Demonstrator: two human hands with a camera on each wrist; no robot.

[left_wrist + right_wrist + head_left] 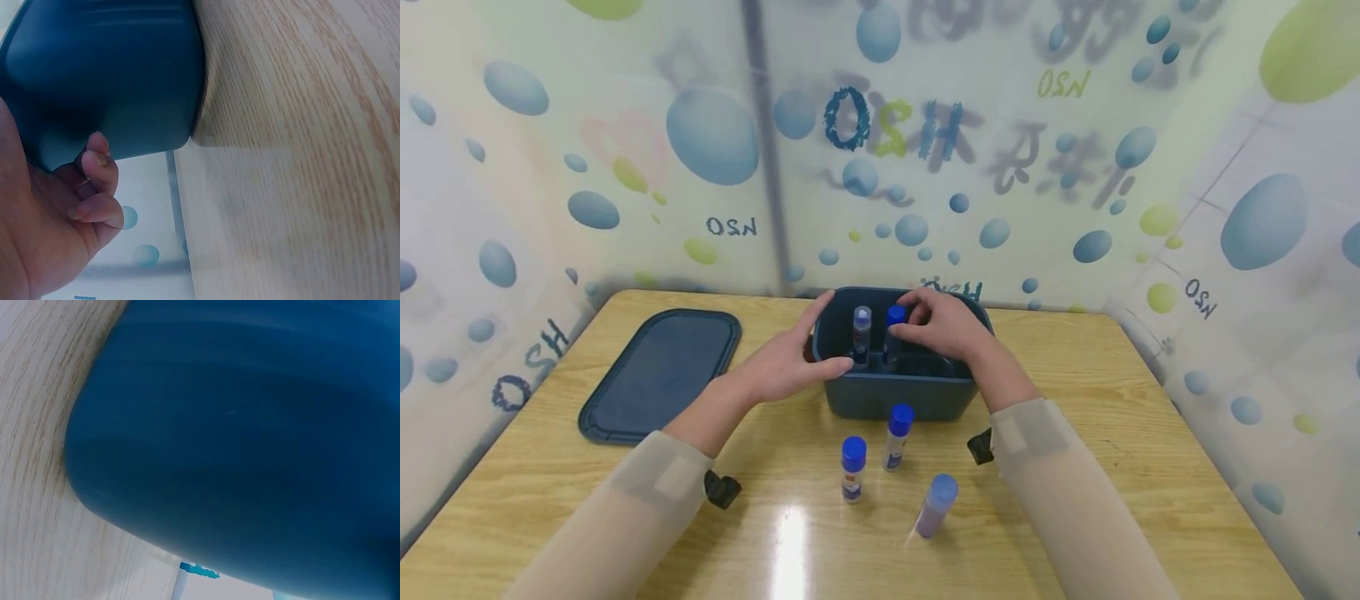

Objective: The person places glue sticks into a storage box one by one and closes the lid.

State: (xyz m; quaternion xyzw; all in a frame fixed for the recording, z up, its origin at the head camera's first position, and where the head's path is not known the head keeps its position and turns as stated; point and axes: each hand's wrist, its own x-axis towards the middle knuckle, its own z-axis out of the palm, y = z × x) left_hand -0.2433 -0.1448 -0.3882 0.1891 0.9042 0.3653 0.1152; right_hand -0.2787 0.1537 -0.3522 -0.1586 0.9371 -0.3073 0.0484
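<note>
A dark blue bin [902, 400] stands at the back middle of the wooden table. My right hand [943, 325] reaches over its right side and pinches a blue-capped glue stick [896, 315], upright inside the bin. Left of it stands another glue stick [862, 329] with a clear cap. My left hand [786, 360] lies against the bin's left side, its thumb and forefinger spread along the rim; in the left wrist view its other fingers [100, 169] curl loosely by the outer wall. The right wrist view shows only the bin's outside [231, 437], with the right hand hidden.
In front of the bin stand two blue-capped glue sticks [853, 467] [897, 437] and a translucent purplish one [937, 506]. A dark blue lid [658, 375] lies flat at the table's left. A patterned curtain [880, 167] hangs behind the table [1075, 467].
</note>
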